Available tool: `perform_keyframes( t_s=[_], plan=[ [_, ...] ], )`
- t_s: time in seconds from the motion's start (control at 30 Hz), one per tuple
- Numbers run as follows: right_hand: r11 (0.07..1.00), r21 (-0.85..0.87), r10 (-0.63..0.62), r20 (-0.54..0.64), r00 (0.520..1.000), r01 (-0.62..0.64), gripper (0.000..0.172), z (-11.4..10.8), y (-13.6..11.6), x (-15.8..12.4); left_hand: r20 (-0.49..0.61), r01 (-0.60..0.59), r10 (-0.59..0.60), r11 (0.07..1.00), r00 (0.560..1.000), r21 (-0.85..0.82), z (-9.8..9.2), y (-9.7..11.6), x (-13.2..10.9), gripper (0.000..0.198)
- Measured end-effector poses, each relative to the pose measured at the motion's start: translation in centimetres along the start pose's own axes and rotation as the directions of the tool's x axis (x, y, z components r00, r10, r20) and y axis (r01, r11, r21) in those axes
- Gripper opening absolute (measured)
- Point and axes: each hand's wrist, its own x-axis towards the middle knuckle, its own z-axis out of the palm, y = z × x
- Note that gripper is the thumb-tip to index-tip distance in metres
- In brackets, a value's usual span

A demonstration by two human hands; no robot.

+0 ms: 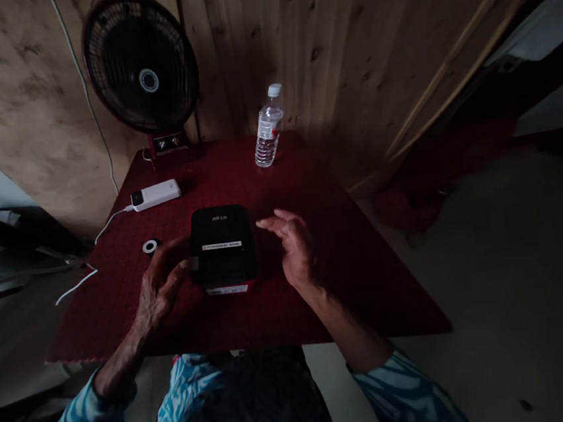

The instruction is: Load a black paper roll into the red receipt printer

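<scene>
While a person in blue-patterned sleeves (77,416) bends over a red-clothed worktop (369,295), the left hand (162,285) sits curled against the near left side of a black boxy device (222,243) — its fingers seem to rest on the casing, perhaps to steady it, though whether they actually grip it cannot be told. The right hand (289,247) hangs half open just beside the device's right side, fingers spread toward it, holding nothing and not touching it. The device, possibly a label printer, stands near the middle of the worktop, within easy reach of both hands, a white label strip across its top. Just left of it lies a small white ring (149,246), and a white cable (77,287) trails off the worktop's edge. Farther back, a white power bank (155,194) lies with a cord attached, a water bottle (268,127) stands upright — set back from the hands, it seems — and a black desk fan (140,62) stands before the wooden wall (336,53).
</scene>
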Motion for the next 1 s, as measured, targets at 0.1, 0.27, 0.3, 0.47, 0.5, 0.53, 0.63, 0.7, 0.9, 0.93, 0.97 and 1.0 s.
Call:
perform_keyframes(
  t_s=[0.1,0.27,0.3,0.47,0.5,0.53,0.63,0.7,0.9,0.93,0.97,1.0],
  plan=[
    [1.0,-0.003,-0.019,-0.133,0.991,0.018,0.044,0.2,1.3,0.5,0.045,0.203,-0.199,0.967,0.979,-0.152,0.4,0.8,0.7,0.053],
    [0.992,-0.065,0.104,-0.078,0.992,-0.109,0.047,0.7,2.5,-0.5,0.15,0.313,-0.278,0.889,0.949,-0.333,0.6,0.2,1.7,0.064],
    [0.991,-0.04,0.128,-0.071,0.989,-0.131,0.047,0.8,2.6,-0.7,0.171,0.322,-0.277,0.873,0.946,-0.366,0.6,0.0,1.8,0.065],
    [0.975,0.029,0.22,-0.064,0.973,-0.218,0.042,0.7,3.0,-1.0,0.253,0.309,-0.21,0.828,0.944,-0.468,1.3,-1.1,2.4,0.07],
    [0.975,0.026,0.222,-0.061,0.973,-0.221,0.042,0.7,3.0,-1.0,0.26,0.31,-0.207,0.83,0.943,-0.464,1.4,-1.3,2.5,0.07],
    [0.976,0.021,0.218,-0.058,0.974,-0.217,0.041,0.7,3.0,-1.0,0.261,0.312,-0.21,0.831,0.942,-0.461,1.5,-1.5,2.6,0.07],
    [0.981,0.0,0.196,-0.046,0.979,-0.196,0.04,0.6,3.0,-1.0,0.249,0.32,-0.223,0.816,0.942,-0.481,1.6,-1.9,2.6,0.072],
    [0.983,-0.018,0.181,-0.046,0.982,-0.182,0.04,0.6,3.1,-1.0,0.252,0.327,-0.225,0.793,0.941,-0.513,1.6,-1.9,2.6,0.073],
    [0.985,-0.029,0.17,-0.046,0.984,-0.171,0.046,0.6,3.6,-1.2,0.249,0.351,-0.251,0.737,0.936,-0.577,1.7,-1.7,2.3,0.072],
    [0.985,-0.03,0.17,-0.053,0.984,-0.172,0.047,0.7,3.7,-1.2,0.238,0.347,-0.254,0.736,0.938,-0.581,1.7,-1.7,2.3,0.071],
    [0.984,-0.031,0.173,-0.057,0.983,-0.175,0.048,0.7,3.6,-1.2,0.226,0.343,-0.258,0.737,0.939,-0.583,1.7,-1.7,2.3,0.071],
    [0.984,-0.034,0.175,-0.058,0.983,-0.177,0.048,0.8,3.6,-1.3,0.215,0.337,-0.259,0.739,0.942,-0.584,1.7,-1.7,2.3,0.069]
  ],
)
